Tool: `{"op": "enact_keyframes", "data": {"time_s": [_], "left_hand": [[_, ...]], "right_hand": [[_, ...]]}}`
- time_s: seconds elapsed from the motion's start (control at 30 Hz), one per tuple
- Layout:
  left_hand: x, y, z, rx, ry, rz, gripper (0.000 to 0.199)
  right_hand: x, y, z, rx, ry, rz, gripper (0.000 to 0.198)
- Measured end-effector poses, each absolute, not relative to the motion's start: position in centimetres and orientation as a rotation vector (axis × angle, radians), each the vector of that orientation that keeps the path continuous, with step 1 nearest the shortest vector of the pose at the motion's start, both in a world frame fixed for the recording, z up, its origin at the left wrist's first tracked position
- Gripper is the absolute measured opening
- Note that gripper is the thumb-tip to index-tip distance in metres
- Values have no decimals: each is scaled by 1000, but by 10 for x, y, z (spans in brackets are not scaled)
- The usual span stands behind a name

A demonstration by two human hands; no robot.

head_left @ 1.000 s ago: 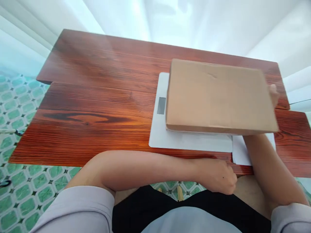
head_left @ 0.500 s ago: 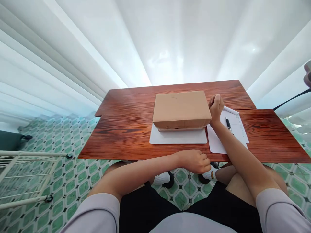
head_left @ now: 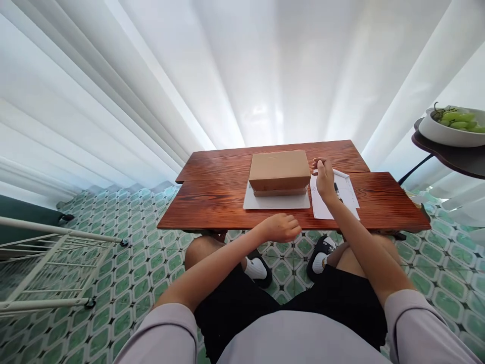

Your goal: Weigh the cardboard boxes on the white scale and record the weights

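A closed brown cardboard box (head_left: 280,167) sits on a flat white board (head_left: 276,203) on the wooden table. My right hand (head_left: 324,178) is raised just right of the box, its fingers loosely apart and nothing visible in them. Below that hand lie white paper sheets (head_left: 322,208), with a black marker (head_left: 336,189) on top, partly hidden by my forearm. At the table's front edge hovers my left hand (head_left: 282,227), palm down, with fingers curled in and nothing showing in them.
The reddish wooden table (head_left: 204,202) has a stepped outline. A dark side stand (head_left: 454,157) at right carries a white bowl (head_left: 447,132) of green grapes (head_left: 460,119). A white wheeled rack (head_left: 56,258) stands at left on the tiled floor. White curtains (head_left: 246,76) hang behind.
The view has shifted right and back, bringing the grape bowl into sight. My right hand's closed fingers have loosened apart. My left hand stays near the table's front edge; the box remains on the board.
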State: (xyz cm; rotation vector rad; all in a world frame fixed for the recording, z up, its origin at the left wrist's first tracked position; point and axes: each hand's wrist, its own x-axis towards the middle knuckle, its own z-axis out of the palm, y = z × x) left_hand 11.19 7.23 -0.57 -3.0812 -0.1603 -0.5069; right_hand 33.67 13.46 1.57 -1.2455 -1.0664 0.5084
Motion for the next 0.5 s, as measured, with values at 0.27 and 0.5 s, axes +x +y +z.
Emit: {"op": "enact_keyframes", "data": {"time_s": [0.27, 0.5], "left_hand": [[58, 109, 27, -2642, -1417, -1599, 26], [59, 151, 38, -2405, -2295, -2022, 63]], "right_hand": [[318, 103, 39, -1439, -1144, 709, 61], [303, 116, 35, -1512, -1144, 765, 73]]}}
